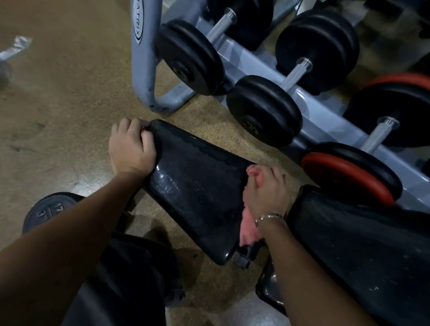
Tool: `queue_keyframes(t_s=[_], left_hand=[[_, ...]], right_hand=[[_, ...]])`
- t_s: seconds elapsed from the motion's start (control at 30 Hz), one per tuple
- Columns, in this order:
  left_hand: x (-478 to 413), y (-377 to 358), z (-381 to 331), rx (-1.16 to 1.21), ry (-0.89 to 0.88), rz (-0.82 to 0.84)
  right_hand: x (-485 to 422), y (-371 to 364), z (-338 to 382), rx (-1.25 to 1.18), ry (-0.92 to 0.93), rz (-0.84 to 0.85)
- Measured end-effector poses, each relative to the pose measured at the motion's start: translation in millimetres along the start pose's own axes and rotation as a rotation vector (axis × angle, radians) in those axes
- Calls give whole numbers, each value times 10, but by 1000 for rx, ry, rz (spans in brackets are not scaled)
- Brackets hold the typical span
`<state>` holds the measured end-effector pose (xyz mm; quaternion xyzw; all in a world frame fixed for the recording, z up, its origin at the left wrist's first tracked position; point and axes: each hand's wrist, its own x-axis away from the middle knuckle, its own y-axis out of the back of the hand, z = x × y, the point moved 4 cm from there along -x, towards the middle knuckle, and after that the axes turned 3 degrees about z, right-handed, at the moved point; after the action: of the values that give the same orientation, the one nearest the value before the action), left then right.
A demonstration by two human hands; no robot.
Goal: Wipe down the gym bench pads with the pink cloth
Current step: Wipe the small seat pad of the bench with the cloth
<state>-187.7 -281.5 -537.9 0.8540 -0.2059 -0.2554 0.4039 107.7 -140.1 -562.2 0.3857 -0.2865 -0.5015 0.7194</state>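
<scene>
Your right grip (268, 192) is curled closed around the pink cloth (246, 229). The cloth is bunched in the fingers, with a tail hanging below the wrist. It sits at the wide rear edge of the black seat pad (196, 184), beside the gap before the back pad (369, 242). Your left grip (131, 148) curls over the narrow front tip of the same seat pad, apparently steadying it. The seat shines with wet streaks and speckles, so the step in hand looks like wiping the seat. The next move probably calls for spreading the cloth flatter and drawing it along the seat, then crossing to the speckled back pad. A dumbbell rack (322, 122) stands just beyond.
</scene>
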Motion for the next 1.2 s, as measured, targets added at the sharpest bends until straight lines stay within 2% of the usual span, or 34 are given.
queue_keyframes(t_s=[0.1,0.3,0.47,0.63,0.8,1.0,1.13,1.2], left_hand=[[-12,-6,4,-7,2,-1],[-7,-8,11,-10,7,4],[-21,-3,6,7,13,16],[-7,-6,10,11,14,14],[-18,-4,8,-2,7,16],[-4,3,13,4,3,11],[-9,-2,7,8,11,8],[-5,-1,15,11,9,13]], right_hand=[[-217,-15,189,94,-32,37],[179,7,194,16,152,52],[-154,-64,391,92,87,70],[44,-39,303,32,272,100],[-218,-77,551,132,167,103],[10,-67,439,41,398,170],[-224,-91,581,108,242,137],[-149,-125,689,73,260,146]])
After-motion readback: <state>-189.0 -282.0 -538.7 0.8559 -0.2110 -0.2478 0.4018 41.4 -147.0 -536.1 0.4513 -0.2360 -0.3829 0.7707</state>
